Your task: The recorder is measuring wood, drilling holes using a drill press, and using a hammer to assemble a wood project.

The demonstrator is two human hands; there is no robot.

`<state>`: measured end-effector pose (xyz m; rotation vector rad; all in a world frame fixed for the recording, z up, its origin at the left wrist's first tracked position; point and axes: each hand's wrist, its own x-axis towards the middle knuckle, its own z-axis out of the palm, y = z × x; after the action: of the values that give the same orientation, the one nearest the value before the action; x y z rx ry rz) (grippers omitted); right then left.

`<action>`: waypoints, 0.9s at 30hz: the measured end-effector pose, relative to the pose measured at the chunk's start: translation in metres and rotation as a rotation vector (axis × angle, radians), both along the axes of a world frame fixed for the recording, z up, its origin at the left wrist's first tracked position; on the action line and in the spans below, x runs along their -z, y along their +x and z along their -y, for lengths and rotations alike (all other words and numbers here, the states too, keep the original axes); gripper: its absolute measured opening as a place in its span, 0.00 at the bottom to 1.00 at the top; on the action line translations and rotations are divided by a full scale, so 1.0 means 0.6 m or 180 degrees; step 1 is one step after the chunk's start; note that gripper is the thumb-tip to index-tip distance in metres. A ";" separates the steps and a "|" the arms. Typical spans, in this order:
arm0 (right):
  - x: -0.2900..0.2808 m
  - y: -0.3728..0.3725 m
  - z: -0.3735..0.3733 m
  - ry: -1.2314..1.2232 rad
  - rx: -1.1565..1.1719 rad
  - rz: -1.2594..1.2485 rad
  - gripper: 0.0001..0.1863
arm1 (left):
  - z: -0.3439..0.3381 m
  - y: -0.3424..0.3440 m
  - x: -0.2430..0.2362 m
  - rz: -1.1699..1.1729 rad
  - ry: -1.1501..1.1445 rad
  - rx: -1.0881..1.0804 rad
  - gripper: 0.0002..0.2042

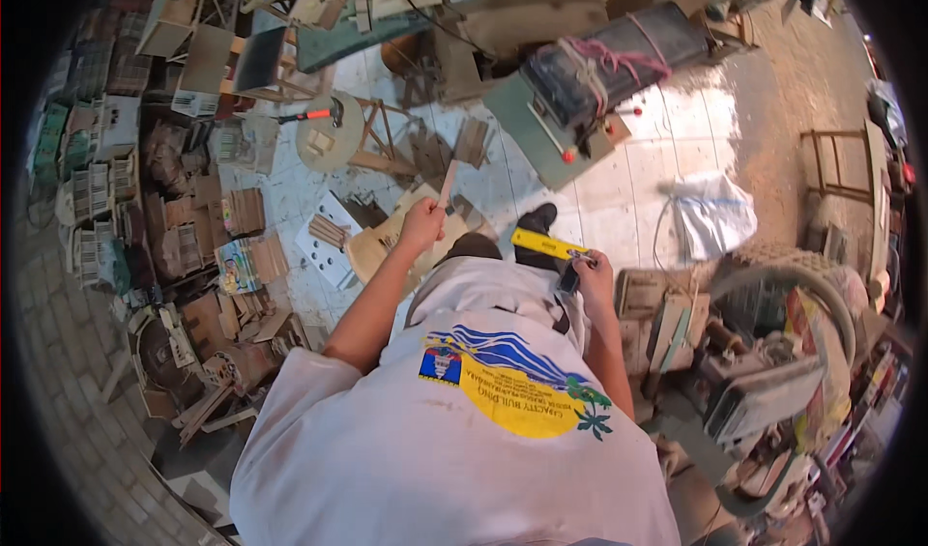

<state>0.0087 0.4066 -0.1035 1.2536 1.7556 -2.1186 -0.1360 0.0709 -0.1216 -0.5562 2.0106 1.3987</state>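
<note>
My left hand [422, 225] is closed round the lower end of a thin wooden strip [448, 184], which points up and away from me. My right hand [593, 275] grips a flat yellow bar with a dark end piece [549, 244]. Its exact kind I cannot make out. The bar reaches left from my fingers, above my dark shoe, and is apart from the strip. Left of my knees, several short wooden strips [329, 229] lie bundled near a pale wooden surface [365, 254].
A round stool [314, 145] carries an orange-handled hammer [307, 116]. Ahead, a green-topped table [512, 111] bears a dark case tied with pink rope [619, 58]. Wood pieces [246, 266] crowd the left. A white sack [715, 215] and a tyre-like ring [817, 295] lie right.
</note>
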 end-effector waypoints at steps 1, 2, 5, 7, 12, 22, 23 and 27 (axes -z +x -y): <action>0.034 -0.015 -0.028 0.0034 -0.0220 0.0186 0.16 | -0.016 -0.020 -0.027 -0.0103 -0.0167 -0.0042 0.07; 0.058 -0.018 -0.048 0.0045 -0.0462 0.0406 0.16 | -0.024 -0.036 -0.058 -0.0075 -0.0249 -0.0036 0.07; 0.067 -0.068 -0.083 -0.0146 -0.0407 0.0690 0.18 | -0.039 -0.094 -0.125 -0.0443 -0.0529 0.0236 0.08; 0.056 -0.096 -0.095 -0.0263 -0.0303 0.0729 0.18 | -0.033 -0.139 -0.141 -0.0520 -0.0615 0.0283 0.08; 0.070 -0.117 -0.110 -0.0382 0.0094 0.0975 0.17 | -0.053 -0.263 -0.171 -0.0671 -0.0803 0.0624 0.08; 0.124 -0.163 0.006 0.0168 0.0136 0.0543 0.15 | -0.090 -0.476 0.079 -0.1605 -0.0187 0.1374 0.08; 0.134 -0.175 0.026 0.0290 -0.0038 0.0351 0.14 | -0.105 -0.512 0.106 -0.1797 -0.0077 0.1556 0.08; 0.195 -0.235 0.134 0.1652 -0.0396 -0.0280 0.18 | -0.179 -0.599 0.142 -0.2319 0.0487 0.1145 0.06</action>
<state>-0.1322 0.3262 -0.2202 1.1156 2.4553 -1.7307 -0.4956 0.1783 -0.2071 0.4397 2.3464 1.6398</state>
